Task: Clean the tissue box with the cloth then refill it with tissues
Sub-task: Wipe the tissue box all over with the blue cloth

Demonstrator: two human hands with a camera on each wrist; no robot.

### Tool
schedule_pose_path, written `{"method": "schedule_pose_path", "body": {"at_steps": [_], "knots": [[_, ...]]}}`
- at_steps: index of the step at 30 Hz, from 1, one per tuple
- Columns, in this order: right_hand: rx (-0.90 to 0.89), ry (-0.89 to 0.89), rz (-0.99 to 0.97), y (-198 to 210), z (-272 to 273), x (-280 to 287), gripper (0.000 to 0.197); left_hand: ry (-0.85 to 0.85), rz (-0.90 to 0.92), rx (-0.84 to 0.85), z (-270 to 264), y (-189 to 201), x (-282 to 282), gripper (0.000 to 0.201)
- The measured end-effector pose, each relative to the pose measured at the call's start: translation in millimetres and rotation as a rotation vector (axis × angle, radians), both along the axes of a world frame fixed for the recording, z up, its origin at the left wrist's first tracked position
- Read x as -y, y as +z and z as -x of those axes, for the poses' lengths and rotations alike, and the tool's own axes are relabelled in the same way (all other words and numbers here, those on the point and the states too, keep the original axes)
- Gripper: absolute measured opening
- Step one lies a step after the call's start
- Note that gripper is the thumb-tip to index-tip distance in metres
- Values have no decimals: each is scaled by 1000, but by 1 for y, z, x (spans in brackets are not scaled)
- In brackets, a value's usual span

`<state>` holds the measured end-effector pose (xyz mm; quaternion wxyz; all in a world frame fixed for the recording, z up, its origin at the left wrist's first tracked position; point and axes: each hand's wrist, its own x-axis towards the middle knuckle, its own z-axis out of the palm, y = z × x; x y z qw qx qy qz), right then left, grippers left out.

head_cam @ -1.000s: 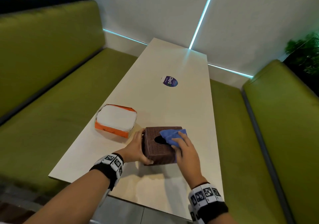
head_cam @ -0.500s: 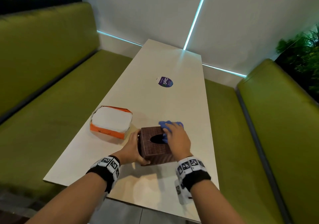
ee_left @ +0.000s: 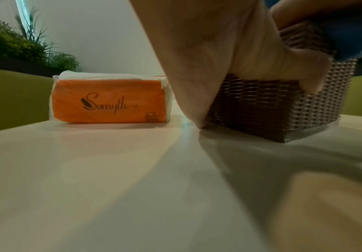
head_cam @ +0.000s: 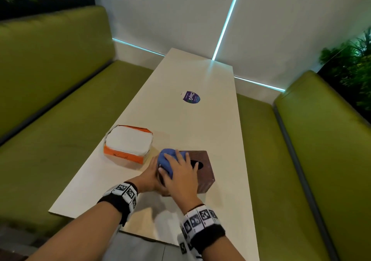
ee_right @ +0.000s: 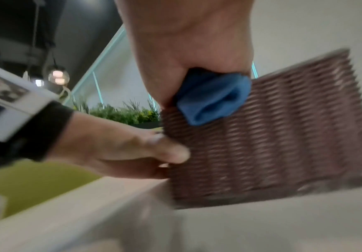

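A brown woven tissue box (head_cam: 202, 172) stands on the white table (head_cam: 192, 124), its oval slot facing up. My left hand (head_cam: 149, 178) grips the box's left side, with the thumb (ee_left: 294, 73) curled round its near corner. My right hand (head_cam: 180, 172) lies over the top left edge of the box and holds a bunched blue cloth (head_cam: 165, 160) against it. In the right wrist view the cloth (ee_right: 212, 98) bulges out from under my palm onto the box (ee_right: 283, 139). An orange pack of white tissues (head_cam: 128, 146) lies just left of the box.
Green padded benches (head_cam: 50, 140) run along both long sides of the table. A round purple sticker (head_cam: 190, 97) sits farther up the table. The table's near edge (head_cam: 84, 215) is close to my wrists. Plants (head_cam: 353, 63) stand behind the bench backs.
My right hand has carried the cloth from the far right part of the box top over to its left edge. The left hand has kept its grip on the box.
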<state>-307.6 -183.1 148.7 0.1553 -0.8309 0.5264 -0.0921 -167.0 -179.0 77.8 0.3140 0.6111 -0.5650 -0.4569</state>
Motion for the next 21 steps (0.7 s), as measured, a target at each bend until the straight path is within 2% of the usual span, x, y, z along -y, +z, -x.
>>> {"method": "schedule_pose_path", "body": {"at_steps": [3,6,9,11,13,15,18,21], "knots": [[121,-60,14,0,26,33,39,34,59,-9,3,-1,2,137],[315,-153,-34,4,56,57,31,26,78,-12,6,0,1,141],[460,-228,3,9,48,49,27,37,70,-5,10,-3,3,144],[395,-181,15,5,33,27,31,60,57,0,10,-2,3,147],[203,50,111,-12,31,-1,40,67,67,3,8,-3,4,151],[175,176,224,-31,53,-9,49,55,21,2,8,-1,3,154],[352,-5,282,-21,96,9,53,33,50,-8,8,-2,3,149],[545,-271,251,1,110,24,31,7,61,2,9,2,4,144]]}}
